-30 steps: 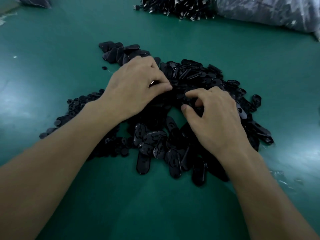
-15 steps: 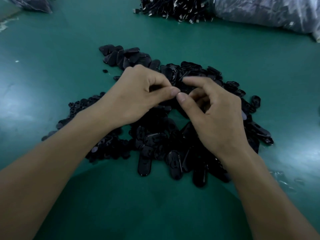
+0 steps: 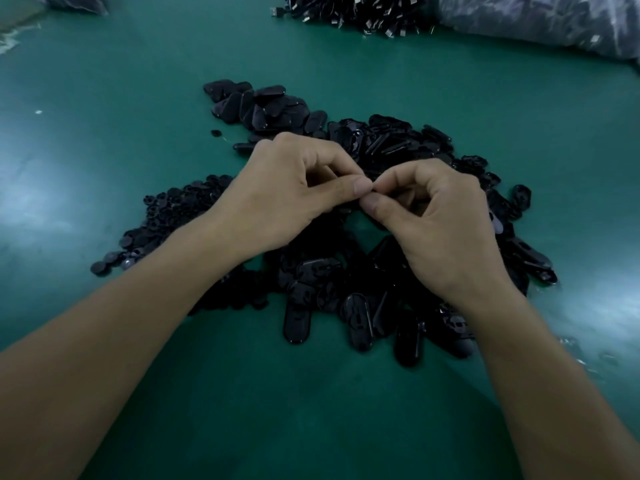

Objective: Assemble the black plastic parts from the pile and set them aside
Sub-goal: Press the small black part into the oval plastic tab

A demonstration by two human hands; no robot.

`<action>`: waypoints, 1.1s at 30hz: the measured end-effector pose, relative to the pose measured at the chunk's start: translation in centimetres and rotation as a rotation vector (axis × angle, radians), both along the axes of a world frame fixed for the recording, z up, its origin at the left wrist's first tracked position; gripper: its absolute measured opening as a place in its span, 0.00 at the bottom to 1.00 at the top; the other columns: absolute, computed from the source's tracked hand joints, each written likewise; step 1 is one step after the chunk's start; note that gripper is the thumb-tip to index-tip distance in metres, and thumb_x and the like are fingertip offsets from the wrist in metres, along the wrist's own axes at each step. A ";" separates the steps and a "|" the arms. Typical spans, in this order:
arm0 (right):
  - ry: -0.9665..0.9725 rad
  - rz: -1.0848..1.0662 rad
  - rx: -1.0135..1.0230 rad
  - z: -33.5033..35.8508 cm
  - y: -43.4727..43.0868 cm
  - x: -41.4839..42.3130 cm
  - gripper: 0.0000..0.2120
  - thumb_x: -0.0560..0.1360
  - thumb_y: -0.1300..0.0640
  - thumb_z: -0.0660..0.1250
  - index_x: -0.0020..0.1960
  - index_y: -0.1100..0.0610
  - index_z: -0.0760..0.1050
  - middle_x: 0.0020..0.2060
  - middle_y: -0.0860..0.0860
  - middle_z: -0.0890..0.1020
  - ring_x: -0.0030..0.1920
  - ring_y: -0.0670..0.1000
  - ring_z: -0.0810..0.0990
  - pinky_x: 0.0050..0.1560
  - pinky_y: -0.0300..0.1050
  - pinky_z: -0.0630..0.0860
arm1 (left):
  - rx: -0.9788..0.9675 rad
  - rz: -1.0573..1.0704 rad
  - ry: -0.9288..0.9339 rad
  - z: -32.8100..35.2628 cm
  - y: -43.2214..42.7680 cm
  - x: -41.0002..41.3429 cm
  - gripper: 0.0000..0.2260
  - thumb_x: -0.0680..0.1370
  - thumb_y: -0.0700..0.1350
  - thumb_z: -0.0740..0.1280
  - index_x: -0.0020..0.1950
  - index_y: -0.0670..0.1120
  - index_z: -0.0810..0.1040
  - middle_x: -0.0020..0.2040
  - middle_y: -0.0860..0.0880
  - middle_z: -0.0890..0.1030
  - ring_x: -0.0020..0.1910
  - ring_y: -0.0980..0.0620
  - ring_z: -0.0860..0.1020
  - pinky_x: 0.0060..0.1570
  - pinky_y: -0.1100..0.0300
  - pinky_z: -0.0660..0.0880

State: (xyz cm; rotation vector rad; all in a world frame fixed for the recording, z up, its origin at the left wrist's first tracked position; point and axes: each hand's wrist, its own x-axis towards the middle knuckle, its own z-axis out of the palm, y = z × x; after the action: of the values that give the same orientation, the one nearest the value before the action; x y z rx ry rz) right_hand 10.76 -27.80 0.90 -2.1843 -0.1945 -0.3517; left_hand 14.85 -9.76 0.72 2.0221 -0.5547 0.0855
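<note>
Far-left corner: dark bag (image 3: 72,1), cut off by the frame edge.
Surface: green table (image 3: 104,98) with patches of glare.
Left of heap: small round pieces (image 3: 166,216), spread flat towards the left forearm.
Left hand (image 3: 277,195): above the heap, thumb and forefinger pinched, other fingers curled under. Cannot tell what it pinches.
Task parts: pile of black plastic parts (image 3: 381,143) at table centre, directly beneath both hands, which hide its middle.
Near edge: oval shells (image 3: 296,317) lying flat.
Far centre: second heap (image 3: 356,12), black with bright metal ends, well apart.
Right hand (image 3: 440,230): same pinch, fingertips touching the left hand's. Pinched item hidden.
Far right: clear bag (image 3: 554,22) of dark parts.
</note>
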 end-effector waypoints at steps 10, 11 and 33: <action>0.061 0.019 0.352 0.6 -0.7 0.5 0.07 0.78 0.60 0.71 0.44 0.50 0.78 0.30 0.43 0.81 0.31 0.40 0.78 0.34 0.30 0.72 | 0.149 0.001 -0.049 0.1 0.3 -0.4 0.06 0.73 0.48 0.78 0.48 0.52 0.85 0.33 0.59 0.80 0.29 0.62 0.73 0.31 0.73 0.68; 0.066 0.026 0.390 0.6 -0.7 0.4 0.07 0.78 0.61 0.71 0.44 0.51 0.78 0.31 0.43 0.82 0.32 0.40 0.79 0.34 0.30 0.72 | 0.161 0.002 -0.072 0.1 0.3 -0.5 0.06 0.72 0.47 0.78 0.48 0.52 0.85 0.34 0.60 0.79 0.30 0.62 0.73 0.32 0.74 0.67; 0.012 0.016 0.321 0.3 0.0 0.1 0.06 0.78 0.59 0.72 0.46 0.48 0.79 0.36 0.42 0.84 0.36 0.41 0.82 0.38 0.32 0.75 | -0.264 0.017 0.330 0.6 0.7 -0.1 0.07 0.78 0.46 0.71 0.40 0.52 0.84 0.36 0.52 0.84 0.28 0.58 0.67 0.24 0.68 0.63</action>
State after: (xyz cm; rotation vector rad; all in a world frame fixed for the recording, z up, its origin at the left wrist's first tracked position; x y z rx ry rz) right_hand 10.90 -27.83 1.19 -1.8671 -0.1382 -0.3359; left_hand 14.73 -9.09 1.29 1.7359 -0.2992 -0.1555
